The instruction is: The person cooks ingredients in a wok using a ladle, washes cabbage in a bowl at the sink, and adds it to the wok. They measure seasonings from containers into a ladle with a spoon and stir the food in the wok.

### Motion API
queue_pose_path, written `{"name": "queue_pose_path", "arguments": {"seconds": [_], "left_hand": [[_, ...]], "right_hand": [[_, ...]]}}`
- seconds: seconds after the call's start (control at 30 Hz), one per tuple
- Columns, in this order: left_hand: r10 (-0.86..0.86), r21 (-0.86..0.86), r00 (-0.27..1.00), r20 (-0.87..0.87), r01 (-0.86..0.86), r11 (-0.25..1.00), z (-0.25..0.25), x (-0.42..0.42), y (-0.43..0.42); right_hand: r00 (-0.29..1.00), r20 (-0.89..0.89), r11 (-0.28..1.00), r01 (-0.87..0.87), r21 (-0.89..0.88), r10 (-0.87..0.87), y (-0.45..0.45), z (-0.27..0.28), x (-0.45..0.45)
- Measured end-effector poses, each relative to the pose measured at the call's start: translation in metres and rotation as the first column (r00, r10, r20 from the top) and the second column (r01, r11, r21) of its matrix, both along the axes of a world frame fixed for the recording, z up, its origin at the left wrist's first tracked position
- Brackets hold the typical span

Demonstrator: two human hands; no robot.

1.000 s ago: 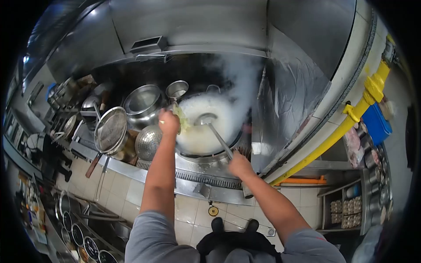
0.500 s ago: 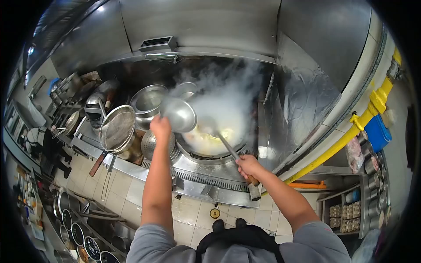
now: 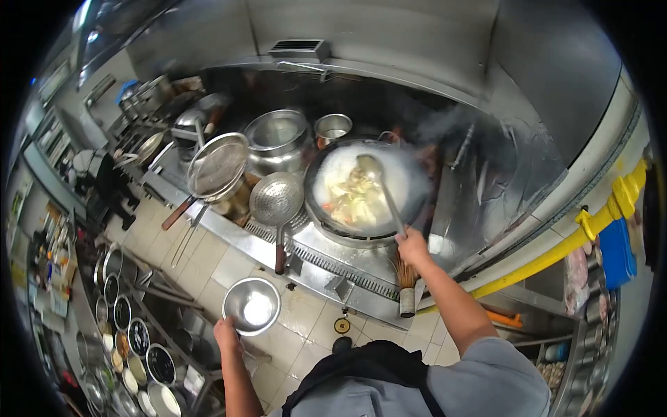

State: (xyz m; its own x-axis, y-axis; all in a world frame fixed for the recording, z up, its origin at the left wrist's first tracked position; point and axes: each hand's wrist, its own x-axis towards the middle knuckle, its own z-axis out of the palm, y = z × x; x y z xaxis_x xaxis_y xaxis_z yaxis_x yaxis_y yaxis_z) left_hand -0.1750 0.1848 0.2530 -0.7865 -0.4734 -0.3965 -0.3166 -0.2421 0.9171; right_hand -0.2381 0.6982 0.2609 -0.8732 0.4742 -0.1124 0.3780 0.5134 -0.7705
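My left hand (image 3: 226, 335) is closed on the rim of a shiny metal bowl (image 3: 251, 306), held over the floor in front of the stove; no food shows in it. My right hand (image 3: 411, 246) grips the handle of a long ladle (image 3: 390, 197). The ladle's round head rests in a large wok (image 3: 417, 210) of whitish, steaming liquid with pale yellow pieces and a bit of orange (image 3: 353, 203). Just below the right hand stands a bamboo brush (image 3: 406, 281). A perforated skimmer (image 3: 276, 198) lies left of the wok.
Behind the skimmer stand a metal pot (image 3: 278, 142) and a smaller pot (image 3: 333, 126). A mesh strainer (image 3: 218, 167) sits over a container on the left. Several seasoning pots (image 3: 161, 365) line the lower left. A yellow pipe (image 3: 556, 243) runs along the right. Another person (image 3: 104, 177) is at far left.
My left hand has moved the bowl from beside the wok down and left, away from the stove. The ladle head has shifted within the wok, the steam has thinned, and the view has turned.
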Motion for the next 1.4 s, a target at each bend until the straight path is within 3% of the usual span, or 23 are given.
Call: {"name": "queue_pose_path", "arguments": {"seconds": [0.07, 0.13, 0.17, 0.23, 0.3, 0.37, 0.4, 0.47, 0.53, 0.6, 0.63, 0.8, 0.9, 0.93, 1.0, 1.07, 1.1, 1.13, 1.2, 1.27, 1.3, 1.33, 1.4], "left_hand": [[0.018, -0.098, 0.999, -0.029, -0.02, 0.995, 0.0, 0.045, -0.006], [0.057, -0.155, 0.998, 0.035, -0.051, 0.987, 0.005, 0.099, -0.009], [0.154, -0.15, 0.988, 0.024, -0.149, 0.977, 0.001, 0.151, -0.006], [0.262, -0.17, 0.965, 0.009, -0.257, 0.951, -0.004, 0.205, 0.006], [0.367, -0.128, 0.93, -0.008, -0.365, 0.922, -0.029, 0.268, 0.007], [0.488, -0.078, 0.869, 0.082, -0.483, 0.872, -0.011, 0.311, 0.031], [0.543, -0.07, 0.824, 0.16, -0.54, 0.839, 0.003, 0.329, 0.048], [0.611, -0.048, 0.783, 0.118, -0.61, 0.791, -0.04, 0.38, 0.034], [0.6, -0.147, 0.794, 0.1, -0.584, 0.798, -0.039, 0.411, 0.04], [0.647, -0.184, 0.757, 0.085, -0.627, 0.757, -0.03, 0.427, 0.051], [0.647, -0.226, 0.758, 0.08, -0.618, 0.753, -0.024, 0.437, 0.055], [0.758, -0.286, 0.652, -0.003, -0.727, 0.624, -0.038, 0.533, 0.056], [0.882, -0.552, 0.448, 0.144, -0.704, 0.448, -0.038, 0.595, 0.062], [0.915, -0.675, 0.395, 0.083, -0.653, 0.344, -0.031, 0.608, 0.06], [0.986, -0.42, 0.167, -0.029, -0.897, 0.14, -0.041, 0.649, 0.043], [0.979, -0.236, -0.073, -0.189, -0.965, -0.117, -0.027, 0.667, 0.026], [0.966, -0.262, -0.16, -0.202, -0.942, -0.211, -0.008, 0.668, 0.016], [0.97, -0.275, -0.172, -0.174, -0.937, -0.215, -0.034, 0.694, -0.009], [0.986, -0.339, -0.127, -0.107, -0.928, -0.157, -0.011, 0.691, -0.037], [0.992, -0.47, -0.111, -0.06, -0.874, -0.126, -0.017, 0.697, -0.081], [0.989, -0.426, -0.088, -0.121, -0.895, -0.132, -0.023, 0.699, -0.104], [0.988, -0.372, -0.098, -0.123, -0.918, -0.137, -0.034, 0.706, -0.13], [0.998, -0.353, 0.021, -0.058, -0.936, -0.001, -0.046, 0.729, -0.17]], "right_hand": [[0.995, -0.098, 0.997, -0.009, 0.075, 0.016, 0.008, 0.008, -0.016], [1.0, -0.03, 0.989, 0.0, -0.151, -0.005, 0.004, 0.025, -0.014], [0.998, -0.028, 0.987, -0.056, -0.151, 0.053, 0.002, 0.029, -0.001], [0.998, 0.057, 0.812, 0.003, -0.583, 0.037, 0.003, 0.03, 0.01], [0.993, 0.064, 0.787, -0.038, -0.616, 0.098, 0.015, 0.043, 0.029], [0.989, 0.045, 0.77, -0.08, -0.633, 0.14, 0.03, 0.051, 0.04], [0.996, 0.024, 0.823, -0.056, -0.565, 0.085, 0.033, 0.047, 0.039], [0.984, -0.103, 0.905, -0.172, -0.39, 0.143, 0.045, 0.032, 0.026], [0.942, -0.188, 0.959, -0.261, 0.106, 0.278, 0.049, 0.024, 0.013], [0.977, -0.094, 0.912, -0.14, 0.385, 0.19, 0.037, 0.028, 0.008], [0.981, -0.021, 0.937, -0.175, 0.301, 0.19, 0.029, 0.041, 0.013], [0.93, 0.275, 0.635, -0.368, 0.68, 0.244, 0.009, 0.044, 0.028], [0.905, 0.106, 0.492, -0.319, 0.81, 0.413, 0.009, 0.014, -0.013], [0.881, 0.033, 0.447, -0.272, 0.852, 0.473, 0.009, -0.001, -0.035], [0.731, -0.189, 0.601, -0.353, 0.717, 0.655, -0.067, 0.05, -0.011], [0.505, -0.348, 0.601, -0.527, 0.601, 0.79, -0.128, 0.04, -0.029], [0.454, -0.319, 0.553, -0.624, 0.552, 0.832, -0.167, 0.041, -0.02], [0.405, -0.297, 0.503, -0.707, 0.498, 0.864, -0.217, 0.051, 0.001], [0.272, -0.227, 0.353, -0.76, 0.545, 0.935, -0.315, 0.052, 0.055], [-0.084, -0.134, -0.008, -0.873, 0.487, 0.987, -0.405, 0.068, 0.128], [-0.214, -0.104, -0.164, -0.918, 0.362, 0.971, -0.446, 0.083, 0.17], [-0.297, -0.062, -0.275, -0.931, 0.241, 0.953, -0.482, 0.098, 0.205], [-0.437, -0.012, -0.422, -0.875, 0.235, 0.899, -0.55, 0.121, 0.254]]}}
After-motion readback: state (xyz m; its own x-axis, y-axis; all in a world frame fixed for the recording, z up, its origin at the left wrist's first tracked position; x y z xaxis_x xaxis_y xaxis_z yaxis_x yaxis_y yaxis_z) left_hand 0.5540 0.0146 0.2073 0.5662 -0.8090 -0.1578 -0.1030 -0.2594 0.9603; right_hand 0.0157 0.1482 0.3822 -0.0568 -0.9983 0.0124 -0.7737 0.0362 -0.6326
